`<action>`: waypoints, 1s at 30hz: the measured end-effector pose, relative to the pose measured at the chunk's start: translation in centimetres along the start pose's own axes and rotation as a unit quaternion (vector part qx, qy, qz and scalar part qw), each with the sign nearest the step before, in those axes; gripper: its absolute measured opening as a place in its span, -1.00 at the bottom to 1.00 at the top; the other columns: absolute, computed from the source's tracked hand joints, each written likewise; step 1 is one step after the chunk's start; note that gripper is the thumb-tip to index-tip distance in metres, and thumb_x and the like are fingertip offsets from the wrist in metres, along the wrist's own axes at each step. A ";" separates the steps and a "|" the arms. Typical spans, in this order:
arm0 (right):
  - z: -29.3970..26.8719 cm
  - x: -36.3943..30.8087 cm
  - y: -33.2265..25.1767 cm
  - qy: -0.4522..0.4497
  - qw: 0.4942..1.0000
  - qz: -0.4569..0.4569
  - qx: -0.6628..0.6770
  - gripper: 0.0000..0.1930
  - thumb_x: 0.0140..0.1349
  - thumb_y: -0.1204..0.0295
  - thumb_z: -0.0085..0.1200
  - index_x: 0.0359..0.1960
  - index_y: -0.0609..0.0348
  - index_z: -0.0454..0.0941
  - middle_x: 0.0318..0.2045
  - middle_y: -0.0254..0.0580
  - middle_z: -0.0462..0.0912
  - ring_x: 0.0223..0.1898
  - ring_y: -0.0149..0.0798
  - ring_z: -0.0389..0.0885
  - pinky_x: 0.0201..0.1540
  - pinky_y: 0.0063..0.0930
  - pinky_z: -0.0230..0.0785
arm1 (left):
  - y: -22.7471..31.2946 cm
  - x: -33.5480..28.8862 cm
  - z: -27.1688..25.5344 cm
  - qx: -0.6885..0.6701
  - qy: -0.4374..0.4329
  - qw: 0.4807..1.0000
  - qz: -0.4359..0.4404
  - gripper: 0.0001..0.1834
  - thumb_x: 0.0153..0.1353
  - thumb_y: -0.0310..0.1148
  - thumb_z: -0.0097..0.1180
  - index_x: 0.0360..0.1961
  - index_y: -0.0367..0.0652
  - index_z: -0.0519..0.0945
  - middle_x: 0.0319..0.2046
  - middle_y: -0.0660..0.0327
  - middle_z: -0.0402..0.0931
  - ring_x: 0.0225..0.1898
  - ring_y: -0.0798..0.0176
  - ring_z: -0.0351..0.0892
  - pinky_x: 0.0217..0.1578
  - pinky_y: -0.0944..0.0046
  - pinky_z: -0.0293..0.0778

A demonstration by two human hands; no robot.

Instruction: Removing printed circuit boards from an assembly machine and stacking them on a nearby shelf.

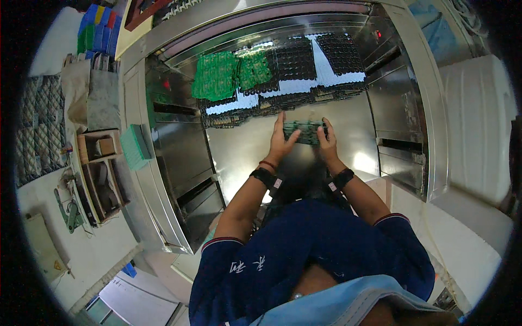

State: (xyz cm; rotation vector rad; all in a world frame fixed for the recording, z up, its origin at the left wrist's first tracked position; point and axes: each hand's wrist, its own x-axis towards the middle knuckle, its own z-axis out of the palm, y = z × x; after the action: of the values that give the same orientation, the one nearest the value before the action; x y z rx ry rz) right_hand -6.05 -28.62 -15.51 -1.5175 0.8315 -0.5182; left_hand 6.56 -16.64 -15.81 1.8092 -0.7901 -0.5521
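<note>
Between my two hands I grip a stack of green circuit boards (304, 132), held edge-on above the metal work surface (239, 146). My left hand (281, 140) closes on the stack's left end, its thumb over the near face. At the right end my right hand (328, 142) presses in the same way. Both wrists wear dark bands. Just beyond lie rows of black circuit board panels (293, 60), with scalloped edges. To their left sit two piles of green circuit boards (216, 76). The undersides of the held stack are hidden.
Metal side walls with dark slots flank the work surface. A green block (135, 146) rests on the left frame, beside a wooden compartment box (100, 174). Coloured bins (99, 30) stand at the far left. White foam-like blocks (476, 125) are at the right.
</note>
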 end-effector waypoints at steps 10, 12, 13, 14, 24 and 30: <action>1.0 0.0 1.3 0.030 0.999 0.032 -0.021 -0.49 0.31 0.31 -0.20 0.23 0.31 0.08 0.17 0.06 0.25 0.20 -0.15 0.20 0.21 -0.40 0.01 | -1.8 -1.1 1.7 -0.117 0.093 0.988 -0.047 -0.56 0.30 -0.34 -0.25 0.16 -0.33 0.23 0.22 -0.02 0.12 0.27 0.09 0.05 0.23 0.25 -0.04; 0.8 0.0 0.9 0.018 0.997 0.029 -0.071 -0.48 0.31 0.31 -0.21 0.25 0.30 0.04 0.18 0.06 0.23 0.22 -0.16 0.18 0.22 -0.40 -0.01 | -1.5 -0.9 1.6 -0.109 0.088 0.989 -0.049 -0.55 0.31 -0.33 -0.27 0.17 -0.33 0.21 0.23 -0.02 0.10 0.29 0.10 0.02 0.24 0.25 -0.06; 0.7 0.2 1.1 0.041 0.997 0.002 -0.069 -0.48 0.32 0.31 -0.22 0.25 0.29 0.04 0.17 0.05 0.25 0.21 -0.16 0.20 0.21 -0.40 0.00 | -1.4 -0.8 1.6 -0.101 0.083 0.990 -0.050 -0.53 0.31 -0.32 -0.28 0.19 -0.33 0.20 0.24 -0.03 0.09 0.30 0.11 -0.01 0.25 0.25 -0.09; 1.1 0.3 0.7 0.059 0.996 -0.028 -0.064 -0.49 0.32 0.31 -0.23 0.25 0.28 0.04 0.16 0.05 0.26 0.20 -0.16 0.21 0.21 -0.39 0.01 | -2.0 -0.8 1.7 -0.099 0.089 0.990 -0.051 -0.53 0.31 -0.32 -0.28 0.19 -0.33 0.20 0.24 -0.03 0.09 0.30 0.11 -0.01 0.25 0.25 -0.09; 0.7 0.7 0.9 -0.015 0.995 -0.027 -0.092 -0.51 0.23 0.34 -0.04 0.15 0.30 0.21 0.09 0.04 0.34 0.14 -0.14 0.29 0.17 -0.39 0.11 | -1.7 -0.5 0.4 -0.076 0.025 0.997 -0.009 -0.47 0.30 -0.32 -0.28 0.25 -0.35 0.07 0.24 -0.06 0.06 0.30 0.06 -0.02 0.26 0.24 -0.12; 1.1 1.4 0.9 0.028 0.995 -0.010 -0.099 -0.52 0.22 0.31 -0.01 0.12 0.30 0.23 0.05 0.05 0.37 0.11 -0.14 0.32 0.15 -0.40 0.13 | -2.5 -0.2 0.9 -0.058 0.041 0.997 0.022 -0.45 0.29 -0.29 -0.27 0.24 -0.33 0.07 0.22 -0.06 0.10 0.29 0.01 0.02 0.25 0.21 -0.08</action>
State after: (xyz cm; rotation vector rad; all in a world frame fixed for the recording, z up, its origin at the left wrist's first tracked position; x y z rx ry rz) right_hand -4.48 -28.96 -16.75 -1.7012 0.9346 -0.5063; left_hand 6.46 -16.49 -18.44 1.6928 -0.7260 -0.4834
